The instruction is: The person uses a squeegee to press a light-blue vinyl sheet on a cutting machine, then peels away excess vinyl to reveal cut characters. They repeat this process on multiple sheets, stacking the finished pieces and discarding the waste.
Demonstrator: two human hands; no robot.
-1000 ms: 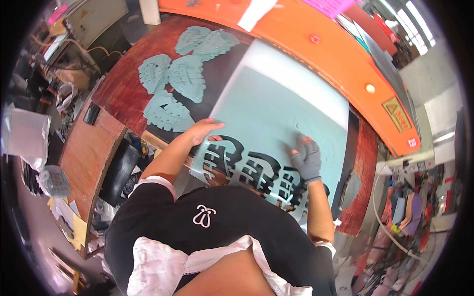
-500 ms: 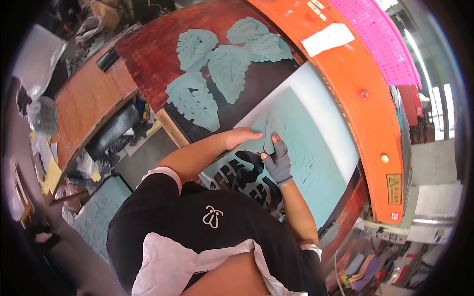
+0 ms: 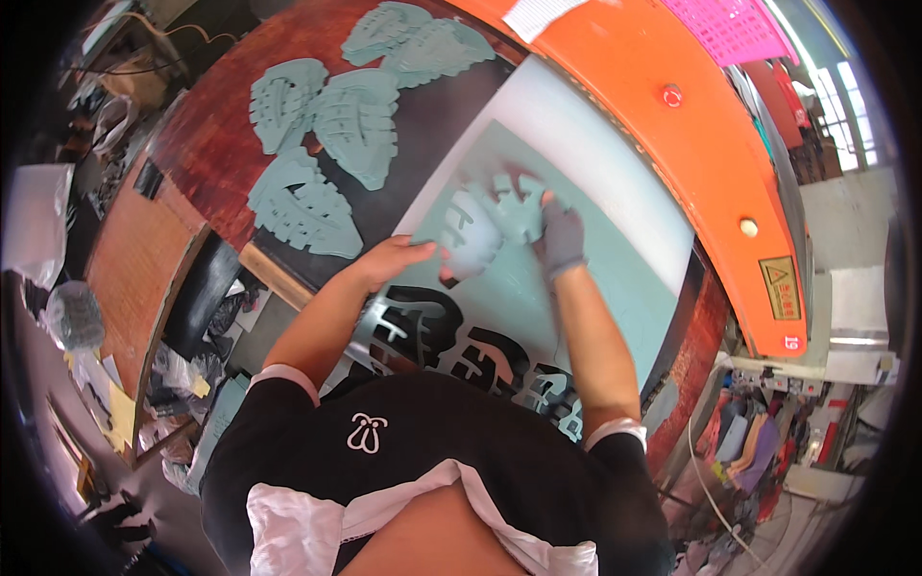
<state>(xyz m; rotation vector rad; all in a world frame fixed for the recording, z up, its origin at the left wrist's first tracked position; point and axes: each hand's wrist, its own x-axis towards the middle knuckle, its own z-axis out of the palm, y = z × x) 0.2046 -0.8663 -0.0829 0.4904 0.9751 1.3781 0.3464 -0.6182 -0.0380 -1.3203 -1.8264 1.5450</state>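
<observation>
A pale green sheet (image 3: 624, 288) lies over a white board (image 3: 595, 120), with shaped cut-outs along its near side. My gloved right hand (image 3: 562, 235) is closed on a slotted cut piece (image 3: 519, 206) of the same green material, slightly blurred. Beside that piece, a slotted opening in the sheet shows white beneath. My bare left hand (image 3: 396, 257) grips the sheet's left edge, thumb on top; its other fingers are mostly hidden. Nearer my body, several dark-looking cut-out openings (image 3: 418, 317) show in the sheet.
Overlapping green cut pieces (image 3: 355, 125) lie in piles on the red and black surface at the far left. An orange machine beam (image 3: 711, 163) with a red button runs along the right, bearing a pink basket (image 3: 725, 29). A wooden table (image 3: 144, 259) stands at the left.
My right hand has moved up and now holds a slotted cut piece apart from the sheet. My left hand has shifted left to the sheet's edge. The view has turned right.
</observation>
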